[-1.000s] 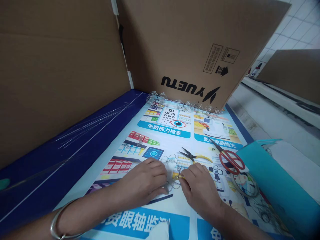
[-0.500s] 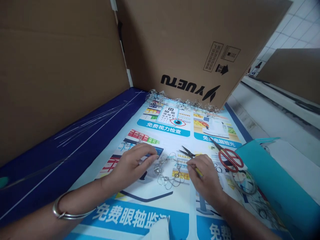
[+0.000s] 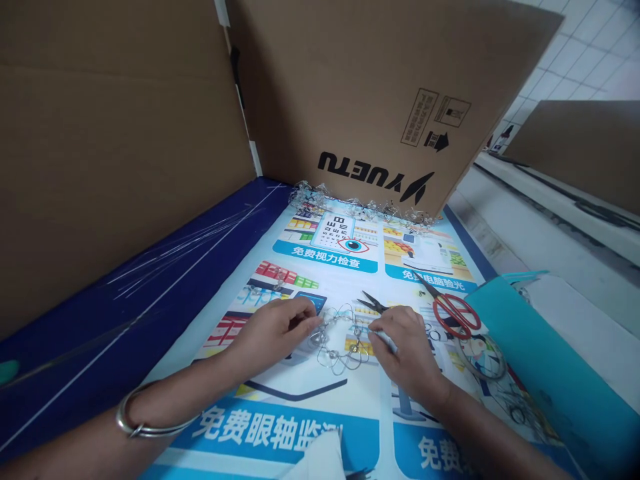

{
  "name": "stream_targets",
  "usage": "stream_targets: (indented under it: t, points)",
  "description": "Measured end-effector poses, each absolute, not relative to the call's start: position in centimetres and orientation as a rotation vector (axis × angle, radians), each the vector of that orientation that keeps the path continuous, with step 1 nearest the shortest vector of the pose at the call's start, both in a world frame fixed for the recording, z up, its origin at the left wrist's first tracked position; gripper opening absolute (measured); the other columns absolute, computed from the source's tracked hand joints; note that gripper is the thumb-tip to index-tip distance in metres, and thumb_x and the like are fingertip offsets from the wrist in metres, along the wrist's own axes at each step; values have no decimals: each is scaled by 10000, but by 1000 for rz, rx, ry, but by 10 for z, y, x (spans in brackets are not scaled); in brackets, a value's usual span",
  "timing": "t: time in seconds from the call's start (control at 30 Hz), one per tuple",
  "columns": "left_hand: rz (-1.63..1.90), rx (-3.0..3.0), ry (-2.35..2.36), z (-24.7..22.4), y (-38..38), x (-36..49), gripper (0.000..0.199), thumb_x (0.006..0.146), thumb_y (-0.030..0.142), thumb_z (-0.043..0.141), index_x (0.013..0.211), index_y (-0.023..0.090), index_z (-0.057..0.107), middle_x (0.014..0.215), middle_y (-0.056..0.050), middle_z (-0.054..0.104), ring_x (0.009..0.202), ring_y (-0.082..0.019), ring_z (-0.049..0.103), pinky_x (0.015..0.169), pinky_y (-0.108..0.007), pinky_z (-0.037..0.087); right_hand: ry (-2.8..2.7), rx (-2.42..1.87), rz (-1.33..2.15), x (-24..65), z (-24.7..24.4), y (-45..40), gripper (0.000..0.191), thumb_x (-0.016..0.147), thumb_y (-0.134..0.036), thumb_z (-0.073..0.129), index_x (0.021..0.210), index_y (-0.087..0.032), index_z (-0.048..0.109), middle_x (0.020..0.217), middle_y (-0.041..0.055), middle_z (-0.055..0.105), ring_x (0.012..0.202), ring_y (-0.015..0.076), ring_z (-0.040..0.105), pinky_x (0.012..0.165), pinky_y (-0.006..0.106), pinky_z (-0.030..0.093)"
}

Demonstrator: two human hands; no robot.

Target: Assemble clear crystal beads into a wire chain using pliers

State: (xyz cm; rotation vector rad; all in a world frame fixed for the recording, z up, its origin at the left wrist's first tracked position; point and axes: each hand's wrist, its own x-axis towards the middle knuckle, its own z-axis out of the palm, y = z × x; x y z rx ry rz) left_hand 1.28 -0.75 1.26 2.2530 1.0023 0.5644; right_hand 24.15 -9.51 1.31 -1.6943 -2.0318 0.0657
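A ring of bent wire loops with clear beads (image 3: 341,353) lies on the printed poster sheet (image 3: 350,413). My left hand (image 3: 287,323), with a silver bangle at its wrist, pinches the upper left edge of this wire piece between thumb and fingertips. On the other side, my right hand (image 3: 403,340) is closed with its fingertips near the right edge of the wire piece; what lies between them is too small to make out. Black-tipped pliers (image 3: 373,303) rest just beyond my right hand, their handles partly hidden by it.
Red-handled scissors (image 3: 455,315) and a coil of wire (image 3: 483,358) lie at the right beside a teal box (image 3: 555,367). Beaded wire pieces (image 3: 365,210) line the foot of a cardboard panel (image 3: 390,87). Loose wires (image 3: 175,247) lie on the blue surface at left.
My left hand has shifted slightly right, closer over the wire piece. My right hand has moved a little left, and the yellow handle seen at its fingers before no longer shows there.
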Motion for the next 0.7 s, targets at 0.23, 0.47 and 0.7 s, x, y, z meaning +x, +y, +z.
stream_targets:
  t: [0.23,0.47,0.7]
  points:
    - [786,2491,869,8,-12,15,165,842,286,466,914,172,561,897,-46,596,869,-177,519,758,-302,383,-2031,-1718,92,240,14,-95,116,767,-183,499,672,-190,564,829,31,542,864,181,441,754,339,322]
    - [631,2795,486,20,-33,29,206,863,248,456,1038,231,563,1068,-34,606,1081,-216,455,947,-426,205,-2050,-1692,57,243,12,-95,108,757,-178,507,661,-187,555,826,28,546,862,174,444,747,331,323]
    - [395,2727,434,18,-39,34,304,853,300,480,1152,249,476,1110,-23,584,1043,-191,484,964,-418,178,-2042,-1643,103,243,7,-94,117,730,-154,525,617,-183,521,812,23,554,866,173,450,760,336,328]
